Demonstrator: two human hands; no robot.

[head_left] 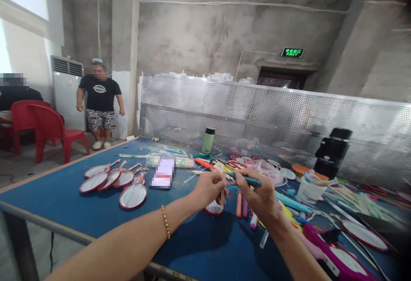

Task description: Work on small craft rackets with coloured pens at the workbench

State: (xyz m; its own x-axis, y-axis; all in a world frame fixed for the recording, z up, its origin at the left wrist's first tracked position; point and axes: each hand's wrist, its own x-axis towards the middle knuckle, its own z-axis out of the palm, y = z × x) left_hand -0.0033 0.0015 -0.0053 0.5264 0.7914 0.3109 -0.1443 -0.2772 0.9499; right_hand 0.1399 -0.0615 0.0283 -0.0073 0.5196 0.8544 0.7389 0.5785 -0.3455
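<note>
My left hand (210, 189), with a gold bead bracelet at the wrist, pinches a short flat wooden stick (222, 193) upright. Just below its fingers is a round white disc (214, 208) with a red rim; whether the two are joined is hidden. My right hand (260, 193) is closed around a tool with a dark teal handle (252, 181), its tip pointing toward the stick. The tool's kind does not show clearly. Orange and purple marker-like sticks (239, 205) lie beneath my right hand. Several similar red-rimmed discs with orange handles (132, 196) lie to the left.
A phone (163, 173) lies left of my hands, a green bottle (208, 140) behind. On the right stand a white cup (311, 189) of tools and a magenta glue-gun-like device (337, 255). A perforated metal panel (272, 114) borders the table. One person (100, 88) stands far left.
</note>
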